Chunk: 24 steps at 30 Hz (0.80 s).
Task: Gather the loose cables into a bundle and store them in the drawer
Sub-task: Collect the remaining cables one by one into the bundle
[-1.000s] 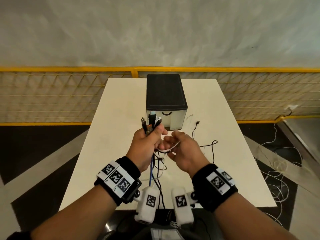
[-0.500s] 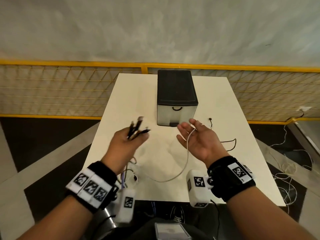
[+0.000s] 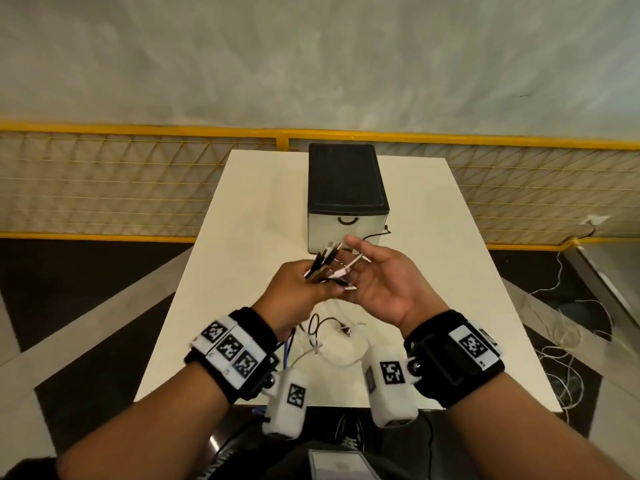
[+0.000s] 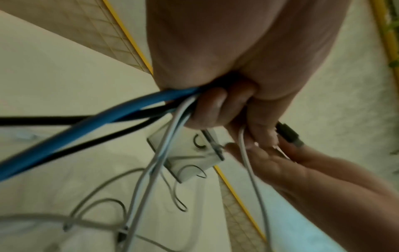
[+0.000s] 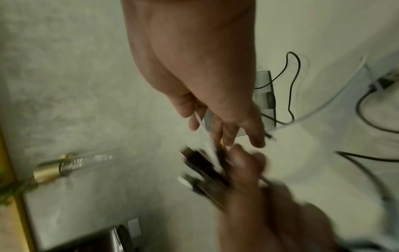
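Observation:
My left hand (image 3: 304, 285) grips a bunch of cable ends (image 3: 323, 263) above the white table (image 3: 242, 237). In the left wrist view its fingers (image 4: 207, 109) curl round a blue cable (image 4: 86, 126) plus black and white ones. My right hand (image 3: 367, 271) is palm up against it with straight fingers, and a white cable (image 3: 349, 264) lies across them, also seen as the white cable (image 5: 199, 121). Slack cables (image 3: 329, 332) trail on the table below. The black-topped drawer box (image 3: 346, 188) stands behind with its drawer shut.
A thin black cable (image 3: 377, 233) lies by the drawer box's right front corner. A yellow-framed mesh fence (image 3: 138, 188) runs behind the table. White wires (image 3: 568, 344) lie on the floor at the right. The table's near edge is just under my wrists.
Half a second ago my hands were apart with the white cable hanging from the right one. The right hand has moved left and now meets the left hand's bunch.

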Each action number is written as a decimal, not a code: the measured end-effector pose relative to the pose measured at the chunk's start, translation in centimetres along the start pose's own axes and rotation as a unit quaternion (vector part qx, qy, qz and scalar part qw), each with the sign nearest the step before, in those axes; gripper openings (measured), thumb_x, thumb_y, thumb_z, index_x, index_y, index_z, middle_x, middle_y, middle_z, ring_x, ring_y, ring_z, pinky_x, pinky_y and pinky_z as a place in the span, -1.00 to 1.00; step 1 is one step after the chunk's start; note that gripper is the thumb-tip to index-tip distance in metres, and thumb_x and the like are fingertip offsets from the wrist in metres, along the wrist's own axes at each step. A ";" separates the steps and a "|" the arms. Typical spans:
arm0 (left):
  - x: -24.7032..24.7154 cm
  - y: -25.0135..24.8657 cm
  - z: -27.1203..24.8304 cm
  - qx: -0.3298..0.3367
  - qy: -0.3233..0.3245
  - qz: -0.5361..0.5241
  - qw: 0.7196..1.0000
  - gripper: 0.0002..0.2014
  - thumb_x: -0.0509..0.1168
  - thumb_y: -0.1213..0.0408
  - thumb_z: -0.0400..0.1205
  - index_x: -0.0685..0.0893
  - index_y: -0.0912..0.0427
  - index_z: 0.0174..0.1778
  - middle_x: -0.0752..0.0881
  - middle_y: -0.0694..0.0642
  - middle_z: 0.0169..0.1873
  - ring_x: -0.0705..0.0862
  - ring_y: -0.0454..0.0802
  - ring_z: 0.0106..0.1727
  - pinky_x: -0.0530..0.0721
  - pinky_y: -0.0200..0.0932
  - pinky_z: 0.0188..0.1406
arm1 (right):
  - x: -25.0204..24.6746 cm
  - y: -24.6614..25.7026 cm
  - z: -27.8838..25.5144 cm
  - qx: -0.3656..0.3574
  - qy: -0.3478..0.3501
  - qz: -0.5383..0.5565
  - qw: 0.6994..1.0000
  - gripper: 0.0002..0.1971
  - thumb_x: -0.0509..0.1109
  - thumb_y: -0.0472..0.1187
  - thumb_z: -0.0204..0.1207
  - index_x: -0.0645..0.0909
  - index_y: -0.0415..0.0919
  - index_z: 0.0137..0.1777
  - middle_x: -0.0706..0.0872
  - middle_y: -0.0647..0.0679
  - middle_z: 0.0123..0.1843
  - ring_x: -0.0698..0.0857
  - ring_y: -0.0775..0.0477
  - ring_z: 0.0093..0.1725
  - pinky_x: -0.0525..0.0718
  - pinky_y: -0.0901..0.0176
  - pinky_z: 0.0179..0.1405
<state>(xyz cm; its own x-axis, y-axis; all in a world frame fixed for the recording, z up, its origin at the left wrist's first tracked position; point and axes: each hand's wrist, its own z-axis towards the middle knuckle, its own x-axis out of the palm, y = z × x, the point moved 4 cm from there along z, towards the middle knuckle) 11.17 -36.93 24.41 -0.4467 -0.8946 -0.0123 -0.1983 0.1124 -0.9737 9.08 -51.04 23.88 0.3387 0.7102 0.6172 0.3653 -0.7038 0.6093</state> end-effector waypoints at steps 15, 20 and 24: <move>-7.4 1.0 -2.2 -0.010 -0.113 -0.045 0.993 -0.86 0.38 0.52 0.60 0.76 0.24 0.00 0.55 -0.14 -0.63 0.22 -0.14 -0.60 0.16 -0.30 -0.66 | -3.0 2.3 0.1 -0.079 -0.084 0.046 0.992 -0.75 0.07 -0.19 0.78 0.60 -0.12 0.13 0.86 -0.18 0.02 0.86 -0.15 -0.01 0.65 -0.19 0.15; 0.4 -2.6 -0.2 0.074 -0.036 0.036 0.996 -0.81 0.56 0.37 0.36 0.80 0.16 -0.12 0.85 -0.04 -0.36 0.79 -0.14 -0.34 0.74 -0.24 -0.26 | 0.5 -1.2 -0.2 -0.043 -0.043 0.044 0.997 -0.75 0.11 -0.20 0.76 0.63 -0.21 0.12 0.82 -0.20 -0.13 0.79 -0.19 -0.13 0.73 -0.07 -0.10; 1.8 -0.6 0.2 0.045 -0.019 0.044 0.998 -0.79 0.49 0.32 0.31 0.84 0.11 -0.15 0.87 0.25 -0.15 0.83 0.13 -0.08 0.74 0.21 0.11 | 1.1 -2.1 -0.8 -0.022 -0.044 0.063 0.997 -0.74 0.17 -0.20 0.73 0.68 -0.26 0.14 0.72 -0.24 -0.06 0.72 -0.23 -0.09 0.71 -0.13 -0.03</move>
<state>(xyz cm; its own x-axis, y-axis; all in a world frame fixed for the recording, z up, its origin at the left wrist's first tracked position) 10.66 -38.72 24.94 -0.4250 -0.8991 -0.1050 -0.0808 0.1532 -0.9849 8.03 -48.77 23.69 0.4548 0.6130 0.6461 0.2763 -0.7867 0.5520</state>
